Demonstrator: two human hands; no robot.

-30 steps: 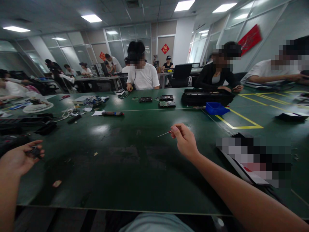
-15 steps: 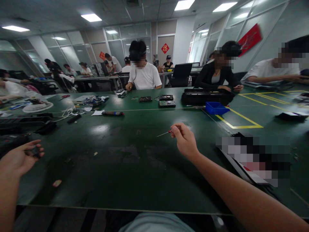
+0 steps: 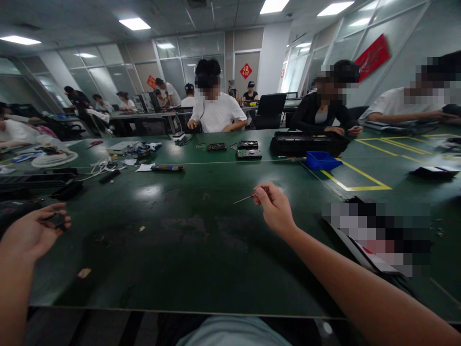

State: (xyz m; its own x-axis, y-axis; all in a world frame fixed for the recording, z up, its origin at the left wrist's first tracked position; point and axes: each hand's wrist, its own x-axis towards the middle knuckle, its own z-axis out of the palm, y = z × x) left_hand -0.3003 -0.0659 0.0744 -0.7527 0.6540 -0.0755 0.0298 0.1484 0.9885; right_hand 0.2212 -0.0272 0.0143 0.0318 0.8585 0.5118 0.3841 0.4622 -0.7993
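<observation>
My right hand (image 3: 274, 209) is closed around the red handle of a thin screwdriver (image 3: 244, 198), held above the table with its shaft pointing left. At the left edge, my left hand (image 3: 38, 228) is curled round a small dark object (image 3: 55, 220), whose kind I cannot make out. Both hands are over the green tabletop (image 3: 173, 269), far apart from each other. A small pale scrap (image 3: 84, 273) lies on the table to the right of my left forearm, and a smaller one (image 3: 141, 228) lies farther in.
Across the table are hard drives (image 3: 248, 154), a blue bin (image 3: 323, 160) and a long black casing (image 3: 309, 143). A pen-shaped electric screwdriver (image 3: 167, 168) lies on white paper. A partly blurred-out item (image 3: 370, 240) is by my right forearm. Several people sit opposite.
My left hand has moved slightly right and up with the dark object. My right hand holds the screwdriver almost still. The person opposite has shifted an arm.
</observation>
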